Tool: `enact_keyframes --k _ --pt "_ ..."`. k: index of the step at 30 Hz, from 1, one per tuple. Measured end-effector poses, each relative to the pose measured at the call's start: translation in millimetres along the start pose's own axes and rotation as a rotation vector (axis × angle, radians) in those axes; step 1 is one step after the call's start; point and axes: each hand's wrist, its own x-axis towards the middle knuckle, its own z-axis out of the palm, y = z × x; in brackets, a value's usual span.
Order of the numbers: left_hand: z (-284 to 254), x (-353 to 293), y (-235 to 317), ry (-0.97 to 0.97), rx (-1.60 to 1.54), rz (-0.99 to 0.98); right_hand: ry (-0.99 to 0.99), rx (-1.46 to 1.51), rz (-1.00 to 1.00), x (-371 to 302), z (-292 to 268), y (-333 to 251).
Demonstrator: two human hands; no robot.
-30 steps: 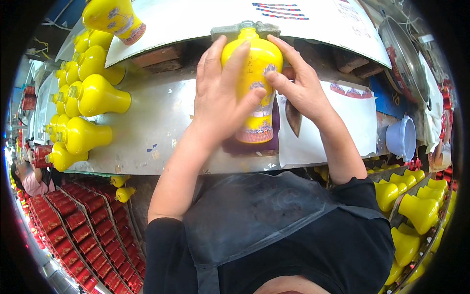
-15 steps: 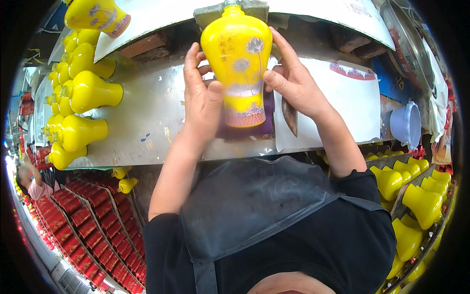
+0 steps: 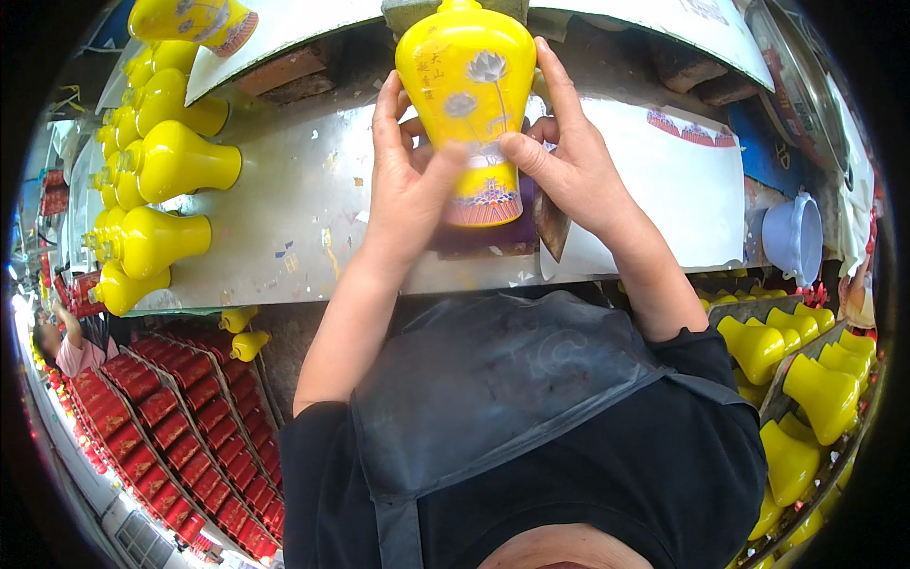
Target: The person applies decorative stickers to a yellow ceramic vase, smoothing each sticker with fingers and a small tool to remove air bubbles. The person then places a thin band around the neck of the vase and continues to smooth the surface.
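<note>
My left hand (image 3: 403,190) and right hand (image 3: 573,161) grip the yellow bottle (image 3: 464,81) from either side, thumbs at its narrow lower part; it is between them, neck pointing away from me, base near the purple pad (image 3: 510,234).

Bright, diffuse light glares on the metal table (image 3: 294,204) and glints off the yellow bottles (image 3: 190,161) at left; shadow lies beneath the white board (image 3: 649,21); the left thumb (image 3: 444,173) blurs; outer edges curve.
</note>
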Motion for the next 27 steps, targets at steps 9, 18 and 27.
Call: enact_keyframes --k 9,18,27 --pt "-3.2 -0.4 0.0 -0.012 -0.018 -0.005 -0.021 0.003 0.04 -3.0 0.5 -0.8" --pt "-4.9 1.6 -1.1 -0.017 -0.068 -0.003 -0.027 0.109 0.023 -2.0 1.3 3.0" --pt "-2.6 0.5 4.0 -0.006 -0.072 -0.035 0.004 0.018 0.012 -2.9 5.6 0.8"
